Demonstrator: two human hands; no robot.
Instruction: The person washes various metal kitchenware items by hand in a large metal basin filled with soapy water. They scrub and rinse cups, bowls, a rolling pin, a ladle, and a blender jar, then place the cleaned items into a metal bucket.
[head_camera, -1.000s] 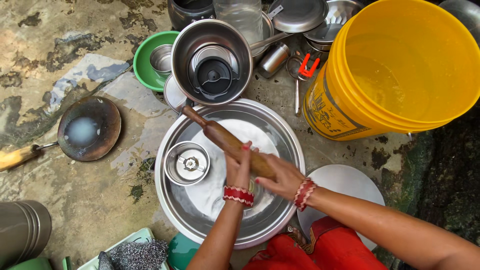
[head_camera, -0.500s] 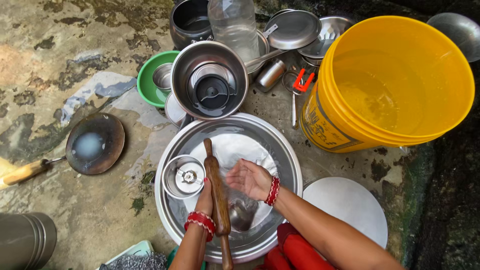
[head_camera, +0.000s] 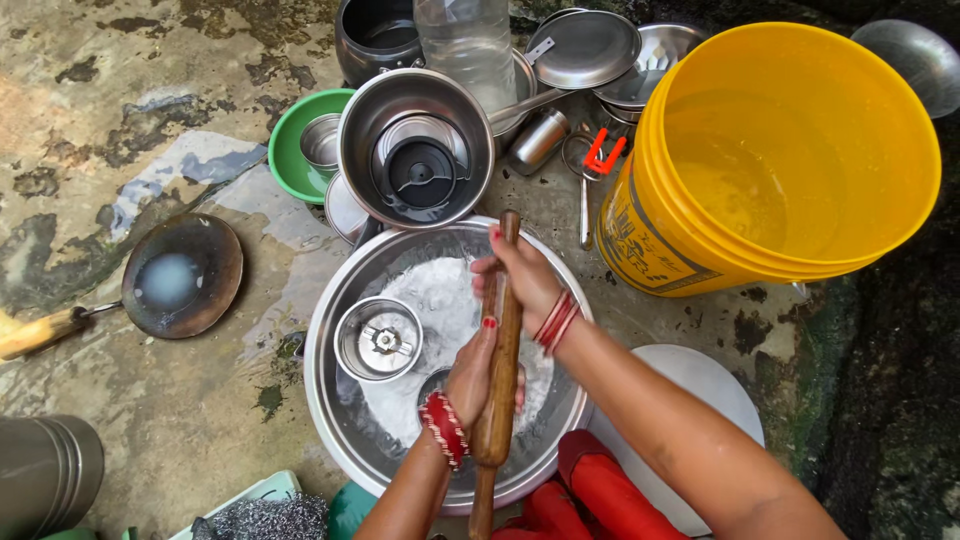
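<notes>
A long wooden rolling pin (head_camera: 504, 335) stands nearly lengthwise over a wide steel basin (head_camera: 322, 385) filled with white foam. My left hand (head_camera: 476, 372), with red bangles at the wrist, grips the pin's lower half. Higher up, my right hand (head_camera: 522, 276) closes around the pin just below its top end. A small round steel cup (head_camera: 378, 339) lies in the foam, left of both hands.
A yellow bucket (head_camera: 790, 150) holding water stands at the right. Behind the basin sit a steel pot (head_camera: 420, 150) with a black part inside, a green bowl (head_camera: 292, 155), lids and a plastic bottle (head_camera: 466, 40). A black pan (head_camera: 182, 275) lies left; a white round board (head_camera: 705, 385) right; a steel scrubber (head_camera: 265, 518) below.
The rolling pin has swung from a diagonal to almost lengthwise over the basin. My right hand slid up toward its top end, and my left hand now grips the lower part.
</notes>
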